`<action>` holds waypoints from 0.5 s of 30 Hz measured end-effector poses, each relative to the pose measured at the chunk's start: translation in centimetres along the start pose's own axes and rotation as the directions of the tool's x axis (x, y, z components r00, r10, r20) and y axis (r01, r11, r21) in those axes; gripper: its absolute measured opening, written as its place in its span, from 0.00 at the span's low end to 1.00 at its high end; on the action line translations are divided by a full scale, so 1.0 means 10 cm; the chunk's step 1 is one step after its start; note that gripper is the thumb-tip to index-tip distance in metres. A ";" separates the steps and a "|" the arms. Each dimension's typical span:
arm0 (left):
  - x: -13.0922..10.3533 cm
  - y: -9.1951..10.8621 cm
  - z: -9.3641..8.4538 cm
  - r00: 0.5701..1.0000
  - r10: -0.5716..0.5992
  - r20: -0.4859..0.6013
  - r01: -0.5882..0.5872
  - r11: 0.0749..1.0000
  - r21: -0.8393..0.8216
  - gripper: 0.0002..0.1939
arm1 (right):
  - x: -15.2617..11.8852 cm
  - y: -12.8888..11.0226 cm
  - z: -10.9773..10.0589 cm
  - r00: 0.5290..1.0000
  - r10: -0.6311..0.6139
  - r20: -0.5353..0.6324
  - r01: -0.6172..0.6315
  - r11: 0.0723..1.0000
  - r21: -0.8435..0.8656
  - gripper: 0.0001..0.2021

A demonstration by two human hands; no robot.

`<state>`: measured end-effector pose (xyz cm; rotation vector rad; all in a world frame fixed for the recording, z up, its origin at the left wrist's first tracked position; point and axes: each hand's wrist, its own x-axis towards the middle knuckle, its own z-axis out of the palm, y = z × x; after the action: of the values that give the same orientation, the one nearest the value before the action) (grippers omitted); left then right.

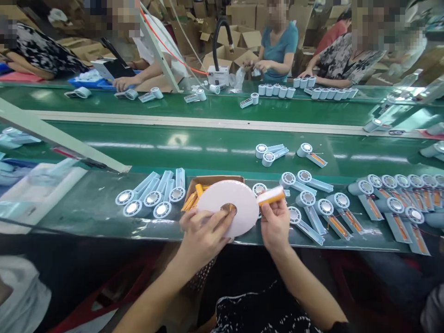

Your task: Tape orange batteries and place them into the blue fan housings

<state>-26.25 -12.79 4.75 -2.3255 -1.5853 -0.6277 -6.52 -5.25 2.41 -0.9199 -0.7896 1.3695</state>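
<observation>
My left hand [206, 231] grips a large flat white roll of tape [241, 199], its fingers reaching into the brown core. Between the fingers and thumb of my right hand [276, 225] is an orange cylindrical battery [272, 200] with a white strip along its upper side. The battery's left end meets or nearly meets the roll's right edge; I cannot tell whether the strip is still joined to the roll. Behind the roll, partly hidden, stands a cardboard box [222, 179] holding several orange batteries [189, 202].
Several light blue fan bodies with open handles [152, 199] lie left of the box. More, some with orange batteries in their handles [338, 226], lie to the right. Beyond runs a green conveyor [156, 134] carrying a few fans. Co-workers sit across the line; a slanted metal post [69, 134] stands left.
</observation>
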 end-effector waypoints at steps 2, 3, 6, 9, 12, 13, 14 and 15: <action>0.00 0.15 0.13 0.998 -0.010 -0.059 0.005 0.996 -0.087 0.31 | -0.13 0.12 -0.02 0.995 0.017 -0.100 -0.008 0.996 0.093 0.28; 0.01 0.21 0.17 0.996 -0.014 -0.085 0.003 0.992 -0.129 0.30 | -0.13 0.11 -0.04 0.994 0.050 -0.096 -0.037 0.991 0.128 0.27; 0.04 0.36 0.19 0.993 0.057 -0.101 -0.079 0.972 -0.223 0.23 | 0.15 -0.19 -0.13 0.998 0.045 -0.037 -0.036 0.977 0.211 0.24; -0.04 0.28 0.12 0.981 0.190 -0.044 -0.195 0.942 -0.272 0.20 | 0.62 -0.74 -0.34 0.959 -0.238 -0.155 0.275 0.915 0.295 0.19; -0.32 -0.16 0.10 0.997 0.043 0.066 -0.031 0.983 -0.181 0.22 | 0.83 -1.11 -0.68 0.893 -0.389 -0.226 0.443 0.851 0.284 0.18; -0.44 -0.36 0.12 0.992 -0.043 0.119 0.056 0.993 -0.107 0.23 | 0.79 -1.14 -0.81 0.901 -0.381 -0.209 0.427 0.866 0.259 0.20; -0.55 -0.56 0.15 0.982 -0.058 0.182 0.065 0.997 -0.038 0.24 | 0.71 -1.13 -0.95 0.919 -0.349 -0.185 0.386 0.894 0.229 0.21; -0.63 -0.76 0.19 0.968 -0.090 0.235 0.087 0.996 0.023 0.27 | 0.59 -1.08 -1.10 0.938 -0.305 -0.164 0.334 0.921 0.199 0.23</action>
<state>-34.83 -14.28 -0.20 -2.4050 -1.7974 -0.3690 8.51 -0.01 6.84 -0.6613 -0.6377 1.0732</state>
